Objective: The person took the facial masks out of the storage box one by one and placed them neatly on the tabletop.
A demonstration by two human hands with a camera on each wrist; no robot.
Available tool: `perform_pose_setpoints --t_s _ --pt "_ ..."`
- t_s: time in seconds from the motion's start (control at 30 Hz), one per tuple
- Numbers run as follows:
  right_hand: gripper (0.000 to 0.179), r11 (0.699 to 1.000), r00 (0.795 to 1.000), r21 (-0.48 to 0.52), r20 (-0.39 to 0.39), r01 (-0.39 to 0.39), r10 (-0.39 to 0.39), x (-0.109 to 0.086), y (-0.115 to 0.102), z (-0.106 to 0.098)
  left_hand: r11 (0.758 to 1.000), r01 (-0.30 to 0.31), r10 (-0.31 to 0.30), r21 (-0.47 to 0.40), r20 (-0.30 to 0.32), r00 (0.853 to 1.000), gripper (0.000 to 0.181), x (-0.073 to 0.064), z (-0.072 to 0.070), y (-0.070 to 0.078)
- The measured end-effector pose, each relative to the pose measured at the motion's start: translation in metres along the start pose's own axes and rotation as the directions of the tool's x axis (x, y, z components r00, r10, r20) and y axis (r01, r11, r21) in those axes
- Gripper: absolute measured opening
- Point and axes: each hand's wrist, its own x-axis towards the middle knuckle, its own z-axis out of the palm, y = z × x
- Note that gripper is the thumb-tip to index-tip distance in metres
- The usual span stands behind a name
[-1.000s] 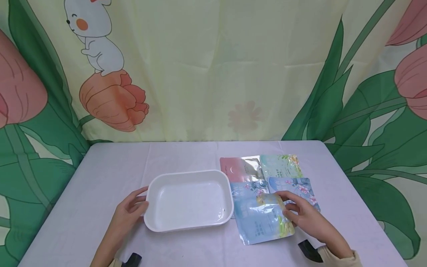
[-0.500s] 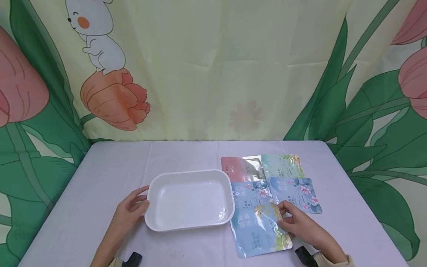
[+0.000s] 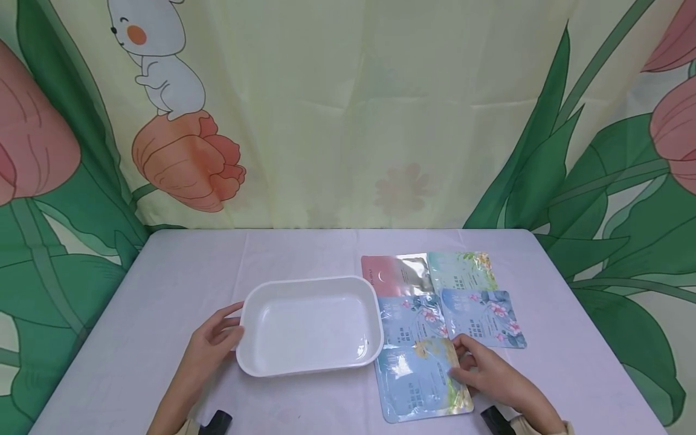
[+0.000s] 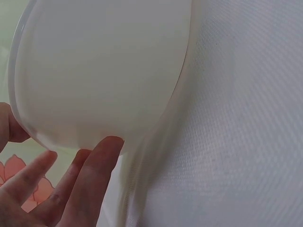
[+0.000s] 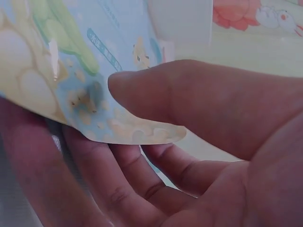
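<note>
My right hand (image 3: pixel 489 374) pinches a blue face mask packet (image 3: pixel 418 386) by its right edge, thumb on top and fingers underneath, as the right wrist view confirms. This packet (image 5: pixel 75 56) lies near the front, its far edge at the near edge of a blue floral packet (image 3: pixel 410 320). Fingertips of my left hand (image 3: pixel 214 338) touch the left end of a white rectangular tray (image 3: pixel 310 370). In the left wrist view, the fingers (image 4: pixel 94 175) rest against the tray's outer wall (image 4: pixel 104 80). Nothing lies in the tray.
Behind the held packet lie a pink and silver packet (image 3: pixel 394 273), a green packet (image 3: pixel 462 270) and another blue floral packet (image 3: pixel 484 318). A white cloth covers the table (image 3: pixel 293 251). A printed curtain (image 3: pixel 326 121) hangs behind it.
The right hand has drawn the blue face mask packet toward the front, uncovering more of the floral packet behind, and the packet now lies flatter. The left hand and tray stay put.
</note>
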Motion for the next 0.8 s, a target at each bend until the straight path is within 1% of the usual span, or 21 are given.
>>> perform_pose_setpoints --t_s 0.2,0.33,0.53,0.7,0.8 --pt "0.033 0.993 0.999 -0.113 -0.038 0.022 -0.026 -0.002 -0.001 -0.003 1.0 0.003 -0.003 -0.006 0.004 1.0 0.054 -0.001 0.0 0.001" --pt "0.029 0.981 0.996 -0.193 -0.075 0.031 -0.046 -0.003 -0.001 -0.005 1.0 0.001 -0.001 -0.005 0.006 1.0 0.054 -0.001 0.0 0.002" --pt "0.03 0.959 0.989 -0.282 -0.14 0.016 -0.058 -0.003 -0.004 -0.009 1.0 0.007 -0.007 -0.001 0.017 1.0 0.055 -0.001 -0.001 0.004" --pt "0.029 0.943 0.979 -0.334 -0.194 -0.001 -0.067 -0.002 -0.01 -0.011 0.998 -0.029 0.028 0.05 0.005 1.0 0.055 -0.002 -0.003 0.004" --pt "0.03 0.934 0.966 -0.357 -0.248 -0.021 -0.073 -0.001 -0.017 -0.011 0.994 -0.047 0.048 0.096 -0.007 0.999 0.055 -0.002 -0.004 0.006"
